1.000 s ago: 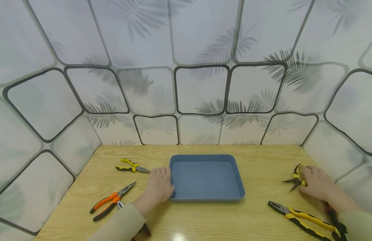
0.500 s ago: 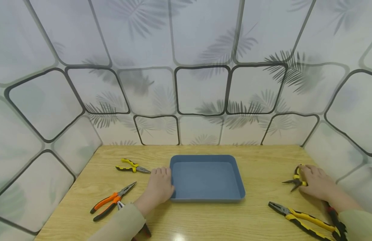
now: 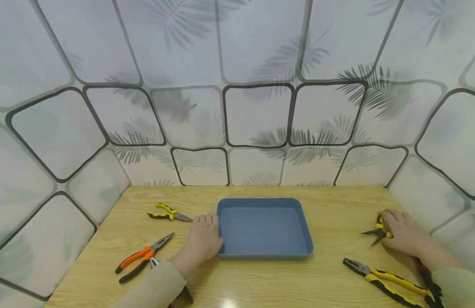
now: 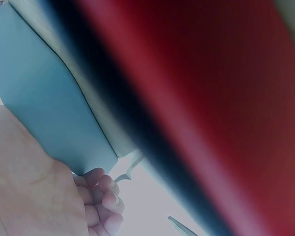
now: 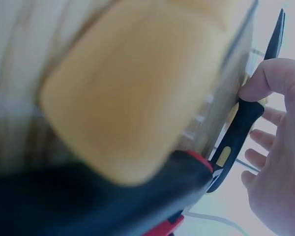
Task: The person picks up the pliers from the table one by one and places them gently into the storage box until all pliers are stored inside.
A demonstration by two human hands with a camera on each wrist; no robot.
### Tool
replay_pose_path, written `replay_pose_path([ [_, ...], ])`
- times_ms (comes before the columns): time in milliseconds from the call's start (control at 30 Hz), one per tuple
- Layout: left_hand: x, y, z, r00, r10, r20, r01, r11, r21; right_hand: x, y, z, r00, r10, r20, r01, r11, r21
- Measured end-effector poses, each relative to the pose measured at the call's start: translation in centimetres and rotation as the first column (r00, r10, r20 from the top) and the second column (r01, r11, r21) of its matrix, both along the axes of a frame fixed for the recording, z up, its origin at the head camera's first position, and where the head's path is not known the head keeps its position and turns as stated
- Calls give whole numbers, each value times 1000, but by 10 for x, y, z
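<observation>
My left hand grips the left side of a shallow blue tray, its thumb at the inner edge. The left wrist view shows its fingers curled by a corner of the tray. On the right, my right hand holds small yellow-and-black pliers, whose dark jaws stand apart and point left. In the right wrist view the thumb lies over the pliers' pivot area, and the other fingers are behind the black handle. The hand covers part of the handles in the head view.
Larger yellow-and-black pliers lie at front right, beside a red-and-black handle. At left are yellow long-nose pliers and orange-and-black long-nose pliers. Another tool is partly under the left forearm. Patterned walls border the wooden table.
My right hand's fingers have shifted slightly left over the small pliers' handles. The left hand and the tray have stayed in place.
</observation>
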State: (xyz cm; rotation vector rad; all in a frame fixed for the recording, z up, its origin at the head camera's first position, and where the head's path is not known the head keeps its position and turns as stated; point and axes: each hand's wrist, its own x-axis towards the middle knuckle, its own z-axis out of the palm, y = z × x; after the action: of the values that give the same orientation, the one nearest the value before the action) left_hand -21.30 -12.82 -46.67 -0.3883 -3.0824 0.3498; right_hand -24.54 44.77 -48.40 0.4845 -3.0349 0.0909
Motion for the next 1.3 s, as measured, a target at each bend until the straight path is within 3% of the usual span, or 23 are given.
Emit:
replay_pose_path([
  [367, 2, 0, 0, 1000, -6, -12, 5, 1000, -17, -4, 2, 0, 996, 83, -24, -84, 995, -53],
  [633, 1, 0, -3, 1000, -6, -10, 6, 1000, -12, -7, 6, 4, 999, 35, 22, -35, 999, -14],
  [1100, -1, -1, -2, 1000, 5, -13, -5, 1000, -8, -13, 19, -1, 1000, 28, -3, -28, 999, -41],
  [1300, -1, -2, -2, 1000, -7, -13, 7, 1000, -4, -16, 18, 2, 999, 25, 44, -24, 1000, -13],
])
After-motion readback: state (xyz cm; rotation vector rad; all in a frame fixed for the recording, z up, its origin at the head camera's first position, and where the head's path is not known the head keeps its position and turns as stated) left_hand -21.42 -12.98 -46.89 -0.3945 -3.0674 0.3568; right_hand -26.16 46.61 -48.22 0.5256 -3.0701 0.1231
